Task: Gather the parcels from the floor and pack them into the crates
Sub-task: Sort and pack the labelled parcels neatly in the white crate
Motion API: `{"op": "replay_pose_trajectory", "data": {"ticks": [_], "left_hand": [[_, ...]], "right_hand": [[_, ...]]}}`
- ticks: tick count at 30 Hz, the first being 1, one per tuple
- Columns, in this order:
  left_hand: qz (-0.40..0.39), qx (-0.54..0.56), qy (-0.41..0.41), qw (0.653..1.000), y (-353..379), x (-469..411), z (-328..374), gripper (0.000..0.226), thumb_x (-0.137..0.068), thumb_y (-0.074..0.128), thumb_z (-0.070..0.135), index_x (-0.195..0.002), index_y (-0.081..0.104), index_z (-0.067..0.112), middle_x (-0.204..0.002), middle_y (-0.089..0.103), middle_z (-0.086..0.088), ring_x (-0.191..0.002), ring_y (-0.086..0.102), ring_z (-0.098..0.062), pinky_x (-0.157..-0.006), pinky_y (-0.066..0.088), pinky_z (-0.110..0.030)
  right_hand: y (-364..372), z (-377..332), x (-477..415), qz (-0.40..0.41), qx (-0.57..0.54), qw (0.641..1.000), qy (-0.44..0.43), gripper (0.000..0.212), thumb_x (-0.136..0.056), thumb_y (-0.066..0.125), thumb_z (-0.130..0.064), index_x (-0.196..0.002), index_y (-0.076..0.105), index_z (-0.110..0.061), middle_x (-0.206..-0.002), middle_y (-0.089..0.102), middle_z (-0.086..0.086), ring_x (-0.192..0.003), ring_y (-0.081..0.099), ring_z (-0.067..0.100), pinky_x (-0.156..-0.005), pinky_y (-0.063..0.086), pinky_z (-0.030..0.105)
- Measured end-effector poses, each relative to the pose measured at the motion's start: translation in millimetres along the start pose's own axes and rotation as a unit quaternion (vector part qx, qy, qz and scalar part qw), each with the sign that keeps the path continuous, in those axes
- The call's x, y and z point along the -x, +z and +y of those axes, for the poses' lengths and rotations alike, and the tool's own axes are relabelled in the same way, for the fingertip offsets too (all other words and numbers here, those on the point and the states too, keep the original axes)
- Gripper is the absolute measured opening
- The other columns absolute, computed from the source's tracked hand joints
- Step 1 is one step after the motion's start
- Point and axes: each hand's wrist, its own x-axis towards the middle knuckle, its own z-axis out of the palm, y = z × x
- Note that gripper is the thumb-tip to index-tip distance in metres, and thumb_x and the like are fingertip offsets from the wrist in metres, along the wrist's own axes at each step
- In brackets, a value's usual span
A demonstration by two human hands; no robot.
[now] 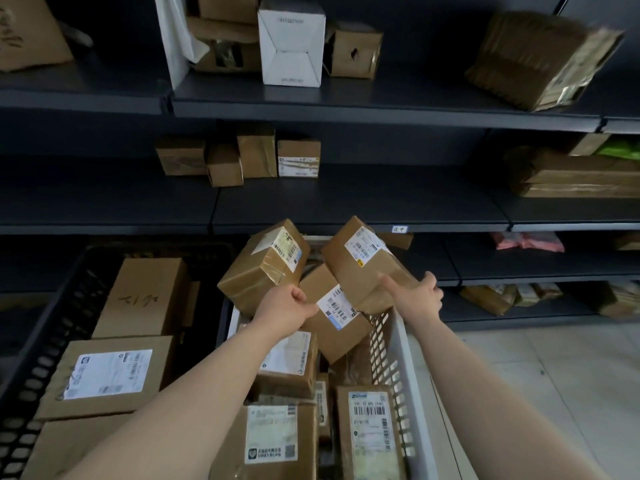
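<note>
Right hand [415, 296] grips brown cardboard parcel [360, 261] at five o'clock | left hand [287, 306]: grasp unclear to us | we judge it stiff, light; hold edges.

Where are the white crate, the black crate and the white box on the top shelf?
white crate [398, 368], head view, slotted right wall.
black crate [45, 368], head view, slotted left wall.
white box [291, 43], head view, middle of its front face.
</note>
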Motion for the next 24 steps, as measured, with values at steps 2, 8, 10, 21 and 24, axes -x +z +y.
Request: {"op": "replay_pose_trajectory", "data": {"ticks": [2, 8, 10, 21, 24], "left_hand": [[-0.006, -0.009, -0.004, 1.000, -1, -3, -4, 0.021, -0.084, 0.072, 0.026, -0.100, 0.061, 0.018, -0.097, 0.061, 0.006, -0.093, 0.059, -0.013, -0.083, 0.051, -0.030], [-0.020, 0.001, -0.024, 1.000, -5, -7, -20, 0.021, -0.086, 0.070, 0.027, -0.102, 0.062, 0.017, -0.099, 0.061, 0.005, -0.097, 0.060, -0.014, -0.089, 0.053, -0.036], [-0.018, 0.037, -0.027, 0.999, -7, -7, -18, 0.016, -0.087, 0.069, 0.027, -0.098, 0.063, 0.016, -0.096, 0.064, 0.003, -0.091, 0.062, -0.014, -0.083, 0.054, -0.033], [-0.035, 0.431, -0.070, 0.899, -29, -1, 47, 0.046, -0.077, 0.070, 0.060, -0.107, 0.055, 0.028, -0.104, 0.069, -0.004, -0.098, 0.067, -0.026, -0.085, 0.056, -0.048], [-0.066, 0.419, -0.126, 0.897, -45, -3, 52, 0.075, -0.060, 0.075, 0.072, -0.113, 0.053, 0.025, -0.101, 0.070, -0.008, -0.094, 0.066, -0.031, -0.080, 0.054, -0.045]], "right_hand": [[6, -6, -14, -0.030, -0.037, 0.999, 0.022, 0.117, -0.070, 0.077, -0.061, -0.156, 0.010, -0.020, -0.156, 0.023, 0.016, -0.140, 0.029, 0.038, -0.110, 0.034, 0.056], [19, -8, -29, -0.051, -0.190, 0.979, 0.059, 0.110, -0.068, 0.085, -0.047, -0.152, 0.021, -0.013, -0.138, 0.048, 0.014, -0.117, 0.055, 0.033, -0.089, 0.051, 0.043], [19, -9, -22, -0.026, -0.196, 0.980, 0.038, 0.117, -0.063, 0.088, -0.046, -0.152, 0.019, -0.012, -0.141, 0.045, 0.012, -0.120, 0.053, 0.032, -0.091, 0.051, 0.044], [0, 15, 62, 0.061, 0.048, 0.899, -0.430, 0.117, -0.060, 0.089, -0.046, -0.146, 0.015, -0.019, -0.145, 0.022, -0.004, -0.131, 0.032, 0.011, -0.094, 0.052, 0.038], [-3, 24, 66, 0.094, 0.084, 0.815, -0.565, 0.105, -0.068, 0.080, -0.049, -0.144, 0.021, -0.008, -0.147, 0.026, 0.011, -0.139, 0.031, 0.024, -0.100, 0.050, 0.051]]}}
